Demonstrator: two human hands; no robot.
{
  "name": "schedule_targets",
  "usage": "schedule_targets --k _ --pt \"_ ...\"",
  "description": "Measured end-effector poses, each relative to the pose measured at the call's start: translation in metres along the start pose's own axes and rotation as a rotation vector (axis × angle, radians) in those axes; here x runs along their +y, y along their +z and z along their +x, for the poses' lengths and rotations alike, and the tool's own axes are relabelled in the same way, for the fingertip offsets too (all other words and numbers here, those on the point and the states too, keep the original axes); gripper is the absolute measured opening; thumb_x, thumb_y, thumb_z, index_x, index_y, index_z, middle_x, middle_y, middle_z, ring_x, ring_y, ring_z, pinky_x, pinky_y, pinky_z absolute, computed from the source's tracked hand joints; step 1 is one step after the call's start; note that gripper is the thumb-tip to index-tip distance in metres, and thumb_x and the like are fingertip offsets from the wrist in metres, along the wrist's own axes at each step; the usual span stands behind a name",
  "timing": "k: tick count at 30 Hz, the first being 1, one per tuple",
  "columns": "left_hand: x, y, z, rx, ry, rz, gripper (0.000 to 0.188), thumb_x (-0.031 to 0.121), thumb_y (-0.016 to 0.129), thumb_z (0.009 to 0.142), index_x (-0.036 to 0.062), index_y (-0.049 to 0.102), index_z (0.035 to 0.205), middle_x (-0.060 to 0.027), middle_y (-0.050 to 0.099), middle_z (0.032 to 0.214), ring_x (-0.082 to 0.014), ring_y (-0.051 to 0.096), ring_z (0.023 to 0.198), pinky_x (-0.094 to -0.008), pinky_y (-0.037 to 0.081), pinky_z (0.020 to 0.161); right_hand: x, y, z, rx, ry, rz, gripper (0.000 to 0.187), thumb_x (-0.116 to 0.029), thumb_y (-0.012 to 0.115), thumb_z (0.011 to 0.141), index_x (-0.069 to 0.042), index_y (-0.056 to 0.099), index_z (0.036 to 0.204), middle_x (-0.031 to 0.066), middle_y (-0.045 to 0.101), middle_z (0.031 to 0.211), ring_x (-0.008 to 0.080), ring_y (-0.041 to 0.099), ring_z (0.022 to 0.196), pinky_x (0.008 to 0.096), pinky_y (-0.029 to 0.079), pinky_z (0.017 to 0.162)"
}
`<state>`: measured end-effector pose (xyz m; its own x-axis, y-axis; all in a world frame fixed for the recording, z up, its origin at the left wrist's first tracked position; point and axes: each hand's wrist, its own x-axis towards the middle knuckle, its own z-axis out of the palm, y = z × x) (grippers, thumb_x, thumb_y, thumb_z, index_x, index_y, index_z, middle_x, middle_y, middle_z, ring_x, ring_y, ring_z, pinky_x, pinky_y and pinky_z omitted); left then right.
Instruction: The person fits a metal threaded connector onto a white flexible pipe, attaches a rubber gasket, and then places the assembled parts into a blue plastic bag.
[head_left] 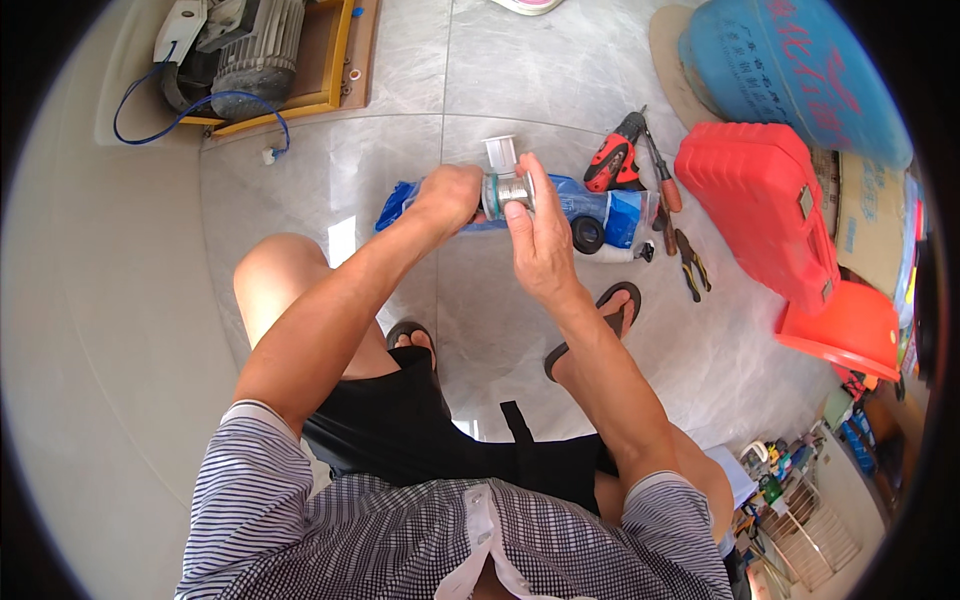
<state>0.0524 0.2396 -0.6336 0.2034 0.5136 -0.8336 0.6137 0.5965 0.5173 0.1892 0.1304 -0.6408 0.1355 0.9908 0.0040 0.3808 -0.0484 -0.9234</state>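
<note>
Between my hands is a short, shiny metal drain fitting [511,192] with a teal ring and a wide flange at its right end. My left hand [449,197] is closed in a fist round its left end, and the fingers hide that part. On the flange side, my right hand [541,236] grips the fitting, thumb on the near side and fingers on the far side. Below them on the floor lies a blue and clear plastic bag [622,215]. A black rubber ring [587,234] rests at the bag's near edge, and a white plastic piece [500,153] stands just beyond my hands.
Right of the bag lie a red and black drill [614,158], screwdrivers [664,180] and pliers [691,266]. Farther right are a red tool case [757,211], a red stool [842,330] and a blue drum [795,75]. A motor [258,60] in a yellow frame is far left.
</note>
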Motion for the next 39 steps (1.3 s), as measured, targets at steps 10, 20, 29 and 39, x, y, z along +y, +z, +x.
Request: schedule_targets --k 10,20,29,39 --pt "-0.021 0.012 0.013 0.066 0.055 -0.069 0.044 0.033 0.045 0.093 -0.0008 0.07 0.079 -0.0164 0.067 0.072 -0.0264 0.062 0.065 -0.043 0.045 0.059 0.003 0.009 -0.002 0.112 -0.046 -0.071 0.055 -0.019 0.05 0.105 0.008 0.037 0.151 0.0283 0.043 0.153 0.0398 0.044 0.142 0.0424 0.034 0.118" --pt "-0.014 -0.003 0.015 0.024 0.084 0.096 0.04 0.023 0.043 0.096 -0.0021 0.07 0.081 -0.0247 0.073 0.084 -0.0385 0.072 0.082 -0.0481 0.055 0.079 -0.004 -0.046 0.024 -0.251 0.176 0.215 0.045 -0.01 0.076 0.09 0.0 0.065 0.133 0.0168 0.07 0.121 0.0178 0.069 0.106 0.0304 0.057 0.089" --pt "-0.027 -0.002 0.022 -0.097 0.171 0.101 0.031 0.023 0.052 0.091 -0.002 0.07 0.085 -0.0262 0.072 0.084 -0.039 0.072 0.08 -0.0462 0.055 0.073 0.013 -0.032 0.007 -0.133 0.202 0.293 0.051 -0.013 0.08 0.089 0.0 0.064 0.135 0.0155 0.075 0.112 0.0121 0.068 0.097 0.0284 0.057 0.086" --pt "-0.001 0.003 -0.001 -0.239 0.005 -0.123 0.033 0.031 0.043 0.1 0.0145 0.07 0.092 -0.0054 0.068 0.073 -0.0103 0.048 0.05 -0.03 0.029 0.044 0.001 -0.041 0.03 -0.07 0.138 0.271 0.04 -0.027 0.058 0.104 0.003 0.065 0.129 0.0117 0.071 0.118 0.014 0.063 0.107 0.0313 0.05 0.095"
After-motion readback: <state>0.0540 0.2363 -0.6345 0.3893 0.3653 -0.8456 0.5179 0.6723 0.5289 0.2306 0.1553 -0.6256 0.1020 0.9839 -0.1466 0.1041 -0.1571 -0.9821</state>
